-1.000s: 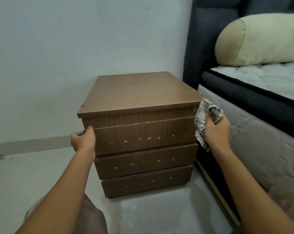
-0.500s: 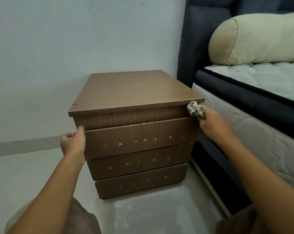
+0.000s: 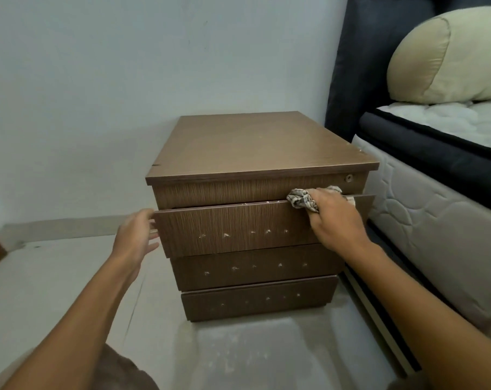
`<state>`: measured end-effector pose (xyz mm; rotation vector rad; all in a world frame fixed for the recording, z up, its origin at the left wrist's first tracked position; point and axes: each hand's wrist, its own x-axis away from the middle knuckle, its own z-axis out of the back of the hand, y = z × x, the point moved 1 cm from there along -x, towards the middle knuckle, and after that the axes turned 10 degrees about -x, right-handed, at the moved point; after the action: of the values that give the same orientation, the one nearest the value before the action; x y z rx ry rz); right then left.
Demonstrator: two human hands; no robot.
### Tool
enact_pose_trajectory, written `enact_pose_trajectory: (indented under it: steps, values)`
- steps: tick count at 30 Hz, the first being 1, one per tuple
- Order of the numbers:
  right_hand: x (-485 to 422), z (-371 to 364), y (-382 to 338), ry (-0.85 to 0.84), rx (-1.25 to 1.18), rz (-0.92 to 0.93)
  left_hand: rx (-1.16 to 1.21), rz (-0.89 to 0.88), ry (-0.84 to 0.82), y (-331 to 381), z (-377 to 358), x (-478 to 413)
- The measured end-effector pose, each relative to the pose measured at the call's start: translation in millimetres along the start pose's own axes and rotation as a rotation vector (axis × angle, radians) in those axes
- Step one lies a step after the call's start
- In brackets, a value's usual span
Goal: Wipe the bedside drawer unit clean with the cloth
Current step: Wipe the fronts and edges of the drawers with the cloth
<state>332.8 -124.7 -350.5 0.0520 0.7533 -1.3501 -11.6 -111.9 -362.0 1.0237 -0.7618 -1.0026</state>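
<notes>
Head view: bedside drawer unit (image 3: 252,147) sits on the floor (image 3: 55,277), centre frame, back to the pale wall (image 3: 126,80), right side just beside the bed. Brown wood grain, flat top, three drawers stacked.

Top drawer (image 3: 233,229) front stands proud of the two below, with a gap showing behind its top edge. Middle drawer (image 3: 252,267) and bottom drawer (image 3: 258,301) sit further back. All three fronts carry a row of small white specks. Round lock (image 3: 349,178) in the fixed strip under the top, right end. Small chip on the top's left edge (image 3: 155,165).

Cloth (image 3: 302,199): checked, bunched, lying on the top edge of the top drawer near its right end. Right hand (image 3: 334,218) grips it, fingers (image 3: 317,204) curled down over the bunch, pressing it on the edge. One corner of cloth pokes out past the knuckles on the far side.

Left hand (image 3: 134,235) is at the drawer front's left end, fingers (image 3: 145,220) loosely straight and slightly apart, tips touching the end of the panel. Can't tell if any tips go behind it.

Outward: quilted mattress side (image 3: 435,220) with dark trim, dark upholstered headboard (image 3: 365,66), cream bolster pillow (image 3: 450,57) on the bed. Floor in front of the unit looks dusty. Person's knee (image 3: 120,370) at bottom edge.
</notes>
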Motion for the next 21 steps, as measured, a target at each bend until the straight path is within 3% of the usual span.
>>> enact_pose_trajectory:
  steps: [5,21]
  values:
    - [-6,-23,-38,-0.005,-0.056,0.082,-0.111,0.026,-0.137,8,21,-12]
    - [-12,-112,-183,-0.011,-0.249,0.264,0.086,0.075,-0.466,-5,55,-41]
